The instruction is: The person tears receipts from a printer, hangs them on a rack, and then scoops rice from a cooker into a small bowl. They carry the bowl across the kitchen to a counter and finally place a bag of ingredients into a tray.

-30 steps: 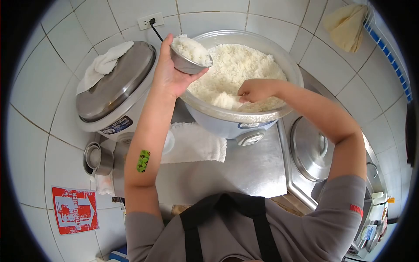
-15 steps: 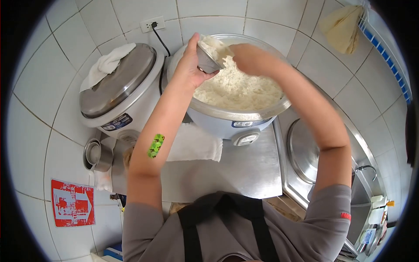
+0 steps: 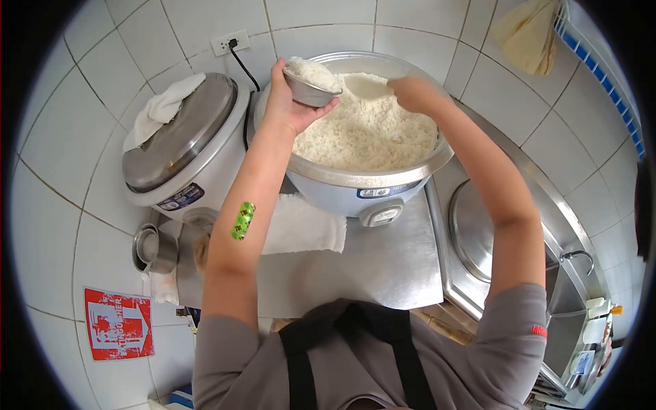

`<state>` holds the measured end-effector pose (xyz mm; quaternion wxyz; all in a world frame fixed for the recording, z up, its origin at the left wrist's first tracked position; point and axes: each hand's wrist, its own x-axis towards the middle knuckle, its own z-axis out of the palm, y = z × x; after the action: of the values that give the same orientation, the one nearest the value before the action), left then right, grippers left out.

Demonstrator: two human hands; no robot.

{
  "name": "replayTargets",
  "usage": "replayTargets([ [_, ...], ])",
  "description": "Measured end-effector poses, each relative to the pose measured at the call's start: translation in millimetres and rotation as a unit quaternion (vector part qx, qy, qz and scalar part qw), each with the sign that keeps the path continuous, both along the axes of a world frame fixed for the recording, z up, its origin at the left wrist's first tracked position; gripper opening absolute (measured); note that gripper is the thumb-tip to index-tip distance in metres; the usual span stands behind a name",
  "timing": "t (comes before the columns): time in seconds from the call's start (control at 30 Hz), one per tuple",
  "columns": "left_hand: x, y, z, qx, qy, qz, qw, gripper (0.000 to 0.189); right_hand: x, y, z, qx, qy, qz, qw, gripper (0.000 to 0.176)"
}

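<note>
Left hand (image 3: 285, 104) raised, fingers curled under and around a small metal bowl (image 3: 307, 91), thumb on the near side. It holds the bowl at the far left rim of the pot. The bowl is heaped with rice (image 3: 311, 70) and roughly level.

Right hand (image 3: 414, 92) closed around the handle of a white paddle (image 3: 365, 86). The blade points left toward the bowl and sits just beside it, over the pot. Cannot tell if blade and bowl touch.

Below both hands is a big open pot (image 3: 342, 195), full of white rice nearly to the rim, with a control knob on the front. It stands on a steel counter (image 3: 383, 266). A white towel (image 3: 304, 225) lies flat on the counter at the pot's front left, partly under the left forearm. Green plaster (image 3: 242, 220) on that forearm.

Left of the pot, a second cooker (image 3: 181, 137) is tilted in view, its metal lid shut, with a white cloth (image 3: 160, 109) on its far side. Stacked metal cups (image 3: 154, 249) sit below it.

Wall outlet (image 3: 230, 42) behind, black cord plugged in. Round steel lid (image 3: 471, 232) to the right of the counter, faucet (image 3: 577, 256) beyond it. Red sign (image 3: 117, 324) on the tiled wall at lower left. Yellowish rag (image 3: 526, 34) hangs at top right.
</note>
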<state>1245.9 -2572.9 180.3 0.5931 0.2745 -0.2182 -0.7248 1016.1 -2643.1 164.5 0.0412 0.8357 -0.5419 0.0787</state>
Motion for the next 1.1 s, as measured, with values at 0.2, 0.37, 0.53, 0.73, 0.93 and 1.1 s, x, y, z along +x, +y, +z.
replayTargets([
  [0.2,10,9,5,-0.007,-0.02,-0.01,1.0,0.063,43,-4,-45,0.036,0.136,0.113,0.984,0.021],
  [0.37,27,15,5,-0.022,-0.014,-0.009,1.0,0.067,66,2,-38,0.043,0.136,0.194,0.971,0.018],
  [0.53,30,20,11,-0.042,-0.005,-0.005,0.999,0.066,51,23,-29,0.193,0.069,0.27,0.941,0.021],
  [0.73,29,25,13,-0.042,-0.01,0.004,0.999,0.065,15,30,-42,0.397,-0.082,0.241,0.882,0.027],
  [0.93,28,27,2,-0.024,-0.071,-0.009,0.997,0.067,-21,31,4,0.409,-0.252,0.066,0.874,0.024],
  [1.1,-11,14,-3,0.025,-0.049,-0.007,0.998,0.062,20,64,32,0.182,-0.231,0.05,0.955,0.017],
])
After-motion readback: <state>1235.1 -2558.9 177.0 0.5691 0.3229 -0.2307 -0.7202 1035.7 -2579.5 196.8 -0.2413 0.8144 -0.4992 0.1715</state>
